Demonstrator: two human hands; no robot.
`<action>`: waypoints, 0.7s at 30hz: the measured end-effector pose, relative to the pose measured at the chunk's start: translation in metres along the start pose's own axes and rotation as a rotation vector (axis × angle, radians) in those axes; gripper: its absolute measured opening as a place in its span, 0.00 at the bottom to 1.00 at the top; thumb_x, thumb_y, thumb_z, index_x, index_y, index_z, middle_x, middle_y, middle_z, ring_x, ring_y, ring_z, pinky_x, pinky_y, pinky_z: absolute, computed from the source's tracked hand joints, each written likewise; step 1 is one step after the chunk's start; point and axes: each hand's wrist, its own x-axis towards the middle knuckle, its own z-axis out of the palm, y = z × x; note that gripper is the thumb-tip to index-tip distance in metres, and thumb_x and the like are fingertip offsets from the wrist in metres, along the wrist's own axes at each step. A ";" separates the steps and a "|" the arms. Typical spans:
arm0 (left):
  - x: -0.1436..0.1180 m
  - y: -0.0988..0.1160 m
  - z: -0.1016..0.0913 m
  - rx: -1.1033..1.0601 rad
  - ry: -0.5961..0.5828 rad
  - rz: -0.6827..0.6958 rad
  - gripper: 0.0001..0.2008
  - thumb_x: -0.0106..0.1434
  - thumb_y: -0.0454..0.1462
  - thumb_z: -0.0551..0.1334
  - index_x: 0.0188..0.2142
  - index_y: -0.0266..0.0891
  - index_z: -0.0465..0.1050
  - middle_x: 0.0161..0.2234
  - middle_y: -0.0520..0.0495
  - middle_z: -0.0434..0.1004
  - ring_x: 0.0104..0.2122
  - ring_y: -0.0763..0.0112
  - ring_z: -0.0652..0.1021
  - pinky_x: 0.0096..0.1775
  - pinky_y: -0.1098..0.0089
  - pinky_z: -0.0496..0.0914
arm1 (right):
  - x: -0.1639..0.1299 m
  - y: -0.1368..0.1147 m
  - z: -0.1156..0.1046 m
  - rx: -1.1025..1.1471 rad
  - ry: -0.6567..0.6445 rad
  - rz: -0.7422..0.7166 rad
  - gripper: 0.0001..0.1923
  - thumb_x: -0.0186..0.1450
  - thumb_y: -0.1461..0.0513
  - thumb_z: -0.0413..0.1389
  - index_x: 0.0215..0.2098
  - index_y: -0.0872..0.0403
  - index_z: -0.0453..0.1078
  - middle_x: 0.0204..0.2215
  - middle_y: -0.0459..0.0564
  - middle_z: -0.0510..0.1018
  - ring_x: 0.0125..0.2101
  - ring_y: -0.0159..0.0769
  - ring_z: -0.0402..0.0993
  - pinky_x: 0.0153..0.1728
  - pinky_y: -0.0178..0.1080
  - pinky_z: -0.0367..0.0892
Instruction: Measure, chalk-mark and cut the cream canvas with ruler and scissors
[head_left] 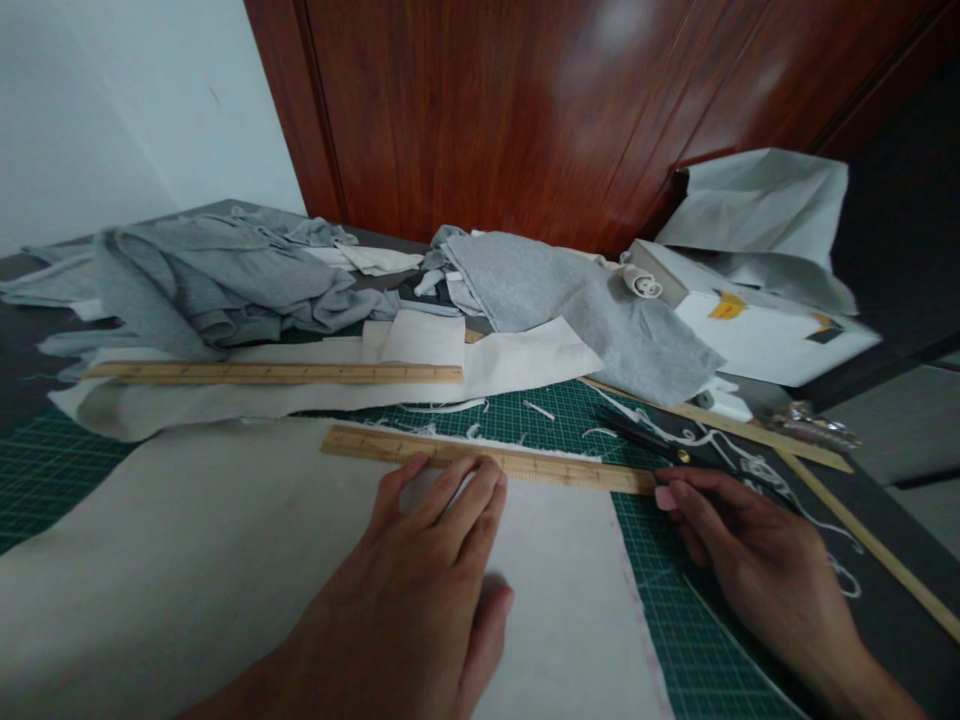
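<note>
A wooden ruler (559, 469) lies along the far edge of a large white cloth (247, 530). My left hand (431, 560) rests over the cloth, its fingers stretched out and their tips pressing on the ruler. Between thumb and fingers, my right hand (757, 550) pinches a small pink piece of tailor's chalk (666, 497) at the ruler's right end. Faint pink marks run down the cloth's right edge. Black scissors (645, 435) lie just beyond my right hand, partly hidden by it.
A green cutting mat (652, 560) lies beneath the cloth. Behind are a second wooden ruler (277, 374) on a white strip (517, 362), grey fabric heaps (225, 275), and a white box (780, 325). White cord (814, 515) and longer rulers (870, 540) lie at right.
</note>
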 end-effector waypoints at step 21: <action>-0.003 0.000 0.002 -0.044 0.001 0.000 0.28 0.72 0.45 0.61 0.67 0.35 0.72 0.67 0.41 0.74 0.65 0.50 0.74 0.67 0.46 0.63 | 0.001 -0.001 0.001 -0.009 -0.009 -0.007 0.24 0.65 0.42 0.63 0.43 0.53 0.82 0.16 0.42 0.72 0.17 0.34 0.67 0.17 0.33 0.60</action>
